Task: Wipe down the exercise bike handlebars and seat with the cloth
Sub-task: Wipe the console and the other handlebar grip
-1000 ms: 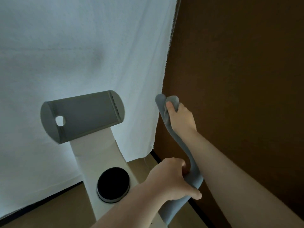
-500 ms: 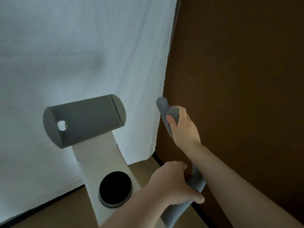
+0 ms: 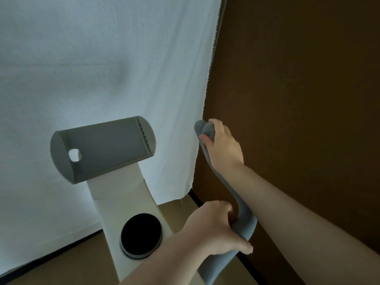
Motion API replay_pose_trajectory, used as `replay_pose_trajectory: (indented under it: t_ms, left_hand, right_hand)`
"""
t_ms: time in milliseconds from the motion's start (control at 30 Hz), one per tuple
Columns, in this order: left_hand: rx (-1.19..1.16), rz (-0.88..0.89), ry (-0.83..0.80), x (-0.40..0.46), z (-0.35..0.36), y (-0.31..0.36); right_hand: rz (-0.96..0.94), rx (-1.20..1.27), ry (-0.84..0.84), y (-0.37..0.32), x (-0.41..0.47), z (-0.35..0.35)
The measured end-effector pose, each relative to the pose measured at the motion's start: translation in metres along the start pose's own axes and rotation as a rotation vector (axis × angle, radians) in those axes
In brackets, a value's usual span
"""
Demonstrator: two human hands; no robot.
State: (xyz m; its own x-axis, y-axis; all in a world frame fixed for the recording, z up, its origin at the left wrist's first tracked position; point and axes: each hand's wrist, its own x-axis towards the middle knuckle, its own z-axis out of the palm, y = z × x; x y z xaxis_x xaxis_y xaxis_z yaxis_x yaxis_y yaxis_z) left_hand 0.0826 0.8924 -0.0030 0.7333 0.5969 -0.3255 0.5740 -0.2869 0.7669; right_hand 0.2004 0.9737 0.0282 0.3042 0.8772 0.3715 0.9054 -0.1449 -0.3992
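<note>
The exercise bike's right handlebar (image 3: pixel 245 222) is a curved grey bar rising from the lower right to a tip by the curtain edge. My right hand (image 3: pixel 225 146) grips a small grey cloth (image 3: pixel 208 128) wrapped over the bar just below that tip. My left hand (image 3: pixel 213 229) is curled round the bar's lower bend. The seat is out of view.
A grey console holder (image 3: pixel 102 149) sits on the bike's white post (image 3: pixel 123 194), with a black round knob (image 3: pixel 140 235) below it. A white curtain (image 3: pixel 102 58) hangs behind and a brown wall (image 3: pixel 298 89) stands close on the right.
My right hand slid the cloth down the bar from the tip, then back up toward it. My left hand kept its hold on the lower bend.
</note>
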Motion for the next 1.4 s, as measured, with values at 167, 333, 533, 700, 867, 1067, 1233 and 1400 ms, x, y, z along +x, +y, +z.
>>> replay_pose_trajectory:
  t_ms: [167,333,533,700,867,1067,1233,1400]
  left_hand:
    - [-0.013,0.018,0.022,-0.002,0.001,-0.001]
    - [-0.003,0.015,0.022,0.000,0.001,-0.001]
    - [-0.023,0.013,0.040,-0.001,0.001,-0.003]
    - [0.000,0.019,0.036,-0.001,0.002,-0.002]
    - [0.021,0.029,0.042,-0.001,0.003,-0.002]
    - [0.049,0.051,0.028,0.002,0.001,0.000]
    - [0.102,0.057,0.053,0.002,0.003,0.000]
    - [0.098,0.032,0.064,0.002,0.004,0.002]
  right_hand:
    - [-0.026,0.306,-0.076,0.000,0.027,-0.001]
    - [0.086,0.407,-0.199,0.039,-0.005,-0.005]
    - [0.170,0.594,-0.253,0.021,0.023,-0.011]
    - [0.132,0.453,-0.286,0.045,-0.018,-0.015]
    - [0.206,0.328,-0.349,0.057,-0.054,-0.035]
    - [0.331,0.073,-0.249,0.053,-0.088,-0.043]
    - [0.500,0.346,-0.176,0.044,-0.079,-0.034]
    - [0.478,0.177,-0.093,0.042,-0.138,-0.045]
